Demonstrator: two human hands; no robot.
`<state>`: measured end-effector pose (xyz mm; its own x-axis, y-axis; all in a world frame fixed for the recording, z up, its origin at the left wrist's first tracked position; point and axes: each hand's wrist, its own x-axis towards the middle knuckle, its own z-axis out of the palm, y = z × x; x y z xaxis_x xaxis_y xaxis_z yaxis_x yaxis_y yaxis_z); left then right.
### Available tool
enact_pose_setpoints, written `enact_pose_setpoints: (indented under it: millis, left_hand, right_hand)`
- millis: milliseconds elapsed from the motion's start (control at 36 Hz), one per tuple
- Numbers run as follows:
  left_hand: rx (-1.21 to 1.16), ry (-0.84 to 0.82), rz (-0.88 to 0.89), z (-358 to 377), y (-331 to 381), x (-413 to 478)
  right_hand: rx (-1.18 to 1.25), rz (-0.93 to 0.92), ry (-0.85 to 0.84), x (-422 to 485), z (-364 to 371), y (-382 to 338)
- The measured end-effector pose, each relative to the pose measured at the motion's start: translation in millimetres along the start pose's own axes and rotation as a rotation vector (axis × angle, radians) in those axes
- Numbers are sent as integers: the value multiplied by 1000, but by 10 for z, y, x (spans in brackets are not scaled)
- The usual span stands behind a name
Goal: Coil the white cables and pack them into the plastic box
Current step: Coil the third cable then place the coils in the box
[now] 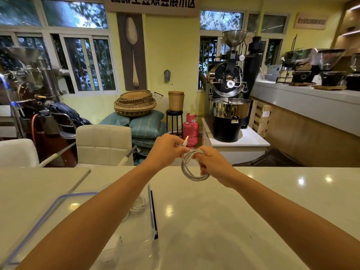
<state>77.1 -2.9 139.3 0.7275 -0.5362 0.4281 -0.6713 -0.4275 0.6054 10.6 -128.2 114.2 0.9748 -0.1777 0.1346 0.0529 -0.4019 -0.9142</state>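
You hold the thin white round-corded cable (191, 175), gathered into a few loose loops, in the air over the far edge of the glossy white countertop (233, 211), with both hands on it. Your right hand (212, 164) has its fingers curled round the bundle at the upper right of the loops, clamping the turns together. Your left hand (167, 149) pinches the free tail just behind its flat white plug (186, 141), which sticks up past your fingers.

The step in hand looks like finishing the coil. Wind or tuck that tail round the bundled turns so they cannot spring apart, and let the right hand loosen only once the tail is caught. The sheath looks smooth and somewhat springy, so the loops will likely want to open. Avoid a sharp bend where the rigid plug meets the soft cord.

The clear, blue-trimmed plastic box (153, 211) lies near you at the lower left, partly under your left forearm. Its walls are transparent and hard to read against the shiny counter. Another white coiled cord (139, 204) already lies inside, so aim for the free space beside it.
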Motion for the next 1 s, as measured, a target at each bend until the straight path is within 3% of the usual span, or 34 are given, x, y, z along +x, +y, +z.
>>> enact_pose_setpoints:
  millis: [139, 306, 528, 611, 694, 889, 1000]
  left_hand:
    - [24, 10, -31, 38, -52, -26]
    - [35, -145, -29, 73, -31, -37]
    - [-383, -384, -209, -60, -40, -46]
    - [-517, -446, -183, -94, -64, -50]
    - [-503, -492, -134, -78, -67, -59]
    - [-702, -433, -206, -62, -137, -60]
    - [-780, -469, -230, -70, -154, -71]
  right_hand:
    - [-47, -22, -27, -8, 7, -26]
    - [-79, -75, -60, -3, 7, -80]
    - [-88, -175, -2, 19, -29, -118]
    - [-103, -209, 11, 34, -35, -127]
    - [-98, -209, -7, 44, -38, -130]
    - [90, -173, -51, 63, -41, -97]
    - [343, -96, -165, 88, -45, -68]
